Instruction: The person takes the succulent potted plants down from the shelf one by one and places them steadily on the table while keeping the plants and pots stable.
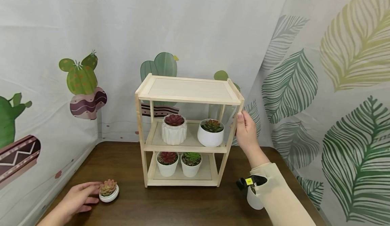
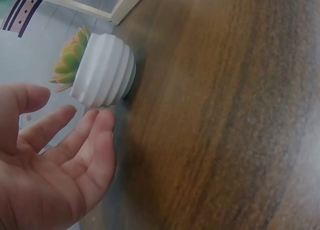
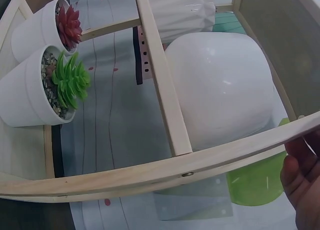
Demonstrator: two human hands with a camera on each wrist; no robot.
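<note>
A light wooden shelf rack [image 1: 190,148] with a top board and two lower tiers stands on the table. My right hand [image 1: 245,129] grips its right front post, thumb on the front and fingers partly hidden behind; the right wrist view shows that hand [image 3: 305,182] at the post's upper end. At the left, my left hand [image 1: 80,199] reaches with relaxed, spread fingers beside a small succulent [image 1: 108,187] in a ribbed white pot [image 2: 104,70]. Its fingertips are at the pot's side without curling round it; whether they touch is unclear.
On the middle tier sit a dark red succulent in a fluted pot [image 1: 174,132] and one in a round white pot [image 1: 210,137]. Below are a red plant's pot [image 1: 167,168] and a green plant's pot [image 1: 191,169]. Another white pot [image 1: 254,200] is partly behind my right sleeve.
</note>
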